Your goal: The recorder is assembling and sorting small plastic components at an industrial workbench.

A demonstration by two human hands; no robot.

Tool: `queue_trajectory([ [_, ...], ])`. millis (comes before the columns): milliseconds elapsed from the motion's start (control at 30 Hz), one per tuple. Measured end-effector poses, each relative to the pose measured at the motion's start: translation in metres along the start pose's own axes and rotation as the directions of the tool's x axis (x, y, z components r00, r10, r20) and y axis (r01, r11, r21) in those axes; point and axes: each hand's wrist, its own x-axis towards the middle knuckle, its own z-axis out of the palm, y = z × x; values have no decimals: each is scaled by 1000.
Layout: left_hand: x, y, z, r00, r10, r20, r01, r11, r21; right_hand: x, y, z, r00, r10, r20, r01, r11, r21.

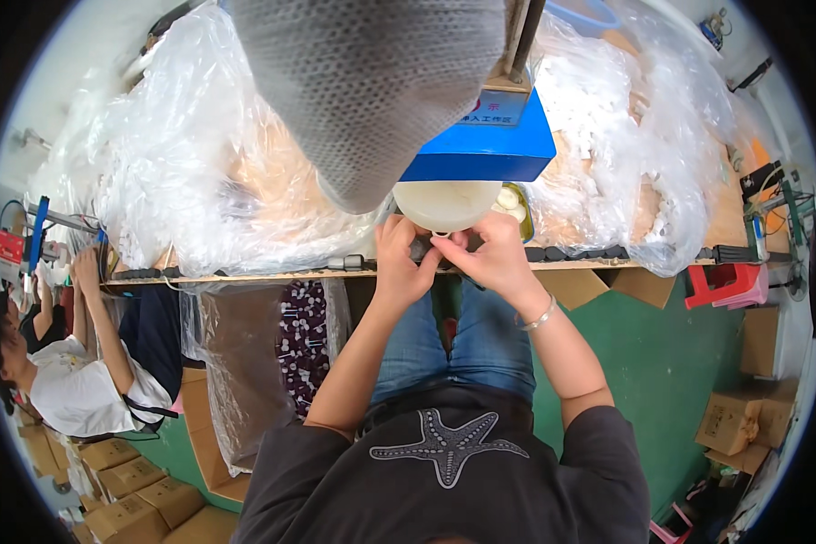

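Observation:
My left hand (401,261) and my right hand (499,258) meet at the bench's front edge, just under a whitish translucent rounded cover (448,205). Thumbs and fingertips of both pinch close together around a small pale ring-like piece (440,236), too small to name and partly covered by the fingers. Over the cover sits a blue machine housing (490,150). Right beside it, a yellowish tray (526,227) holds several round whitish pieces (510,199). A grey dimpled shape (363,82) fills the top middle and hides part of the machine.
Clear plastic sheeting (181,154) and bagged white pieces (589,118) cover the bench on both sides. A plastic-lined carton (245,363) stands left of my legs. Another person (91,372) works at far left. Cartons (743,422) and a red stool (716,283) are at right.

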Motion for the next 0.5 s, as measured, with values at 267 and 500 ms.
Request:
queue_trajectory([
  [267, -7, 10, -12, 994, -6, -111, -2, 998, -68, -40, 15, -19, 968, 243, -60, -219, 939, 263],
  [500, -40, 3, -39, 990, -67, -125, 57, 995, -82, -28, 46, -104, 899, 173, -402, -216, 974, -64],
])
